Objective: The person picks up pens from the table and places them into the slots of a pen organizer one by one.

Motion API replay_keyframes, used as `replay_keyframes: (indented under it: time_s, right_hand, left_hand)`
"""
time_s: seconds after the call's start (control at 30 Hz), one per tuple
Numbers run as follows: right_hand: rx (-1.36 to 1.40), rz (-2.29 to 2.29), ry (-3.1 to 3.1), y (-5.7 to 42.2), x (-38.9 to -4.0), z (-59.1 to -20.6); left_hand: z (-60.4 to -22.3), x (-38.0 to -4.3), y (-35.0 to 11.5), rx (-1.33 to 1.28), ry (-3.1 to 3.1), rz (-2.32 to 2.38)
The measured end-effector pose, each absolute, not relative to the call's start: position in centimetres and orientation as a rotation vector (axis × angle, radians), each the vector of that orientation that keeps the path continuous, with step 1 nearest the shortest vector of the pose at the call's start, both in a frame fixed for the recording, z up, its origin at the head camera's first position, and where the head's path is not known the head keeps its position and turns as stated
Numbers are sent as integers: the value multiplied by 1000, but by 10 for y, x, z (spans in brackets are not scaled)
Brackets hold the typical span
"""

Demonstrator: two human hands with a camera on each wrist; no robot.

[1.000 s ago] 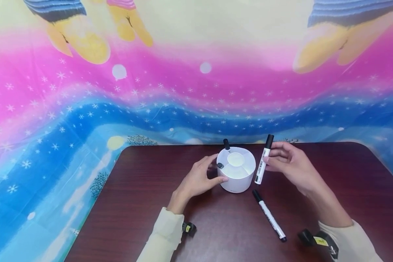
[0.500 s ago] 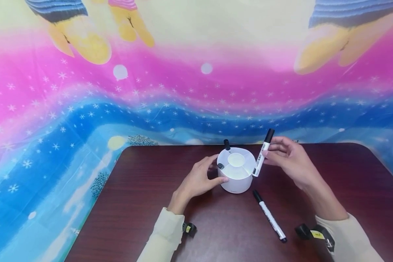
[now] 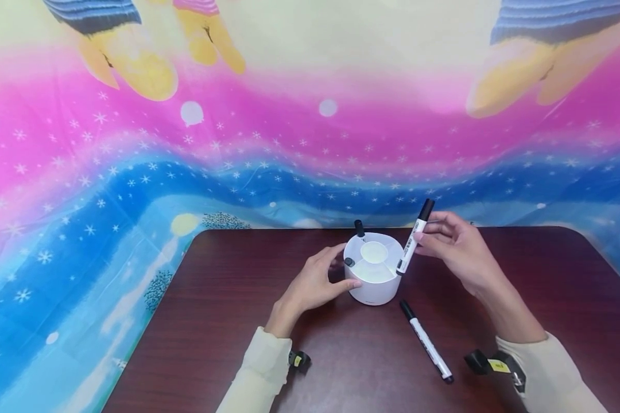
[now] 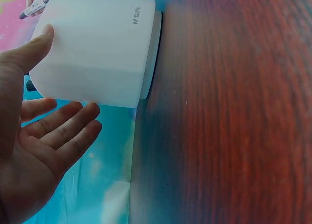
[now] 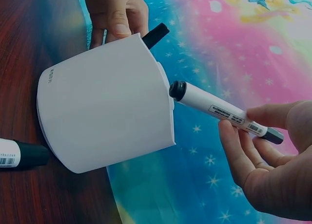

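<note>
A round white pen holder with compartments stands on the table. My left hand holds it from the left, thumb on the front wall and fingers at the far left side. Two black marker ends, one at the back and one at the left, stick out of outer compartments. Between thumb and fingers, my right hand pinches a white marker with a black cap. That marker leans, its lower end at the holder's right rim; whether they touch, I cannot tell.
Another white marker with black ends lies slantwise on the dark red wooden table, in front of the holder and to its right. A colourful printed cloth hangs behind the table's far edge.
My right hand has raised the marker and brought it leftward, from beside the holder to its right rim, tilting it more. The left hand and holder have stayed in place.
</note>
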State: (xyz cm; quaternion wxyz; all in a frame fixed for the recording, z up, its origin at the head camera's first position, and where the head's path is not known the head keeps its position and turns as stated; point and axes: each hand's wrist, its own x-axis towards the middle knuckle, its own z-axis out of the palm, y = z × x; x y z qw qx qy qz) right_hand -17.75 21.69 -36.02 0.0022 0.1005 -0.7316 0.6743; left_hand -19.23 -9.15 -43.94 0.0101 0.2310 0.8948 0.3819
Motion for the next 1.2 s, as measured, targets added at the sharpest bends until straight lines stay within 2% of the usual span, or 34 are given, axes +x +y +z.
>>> replay_keyframes:
  time_s: [0.4,1.2]
  right_hand:
    - [284,2111,-2313,213,-183,-366]
    - [189,1767,-2615,206,-187,-388]
  left_hand:
    - [-440,-192,-91,730,2800,1191]
    - [-438,-192,-91,718,2791,1201]
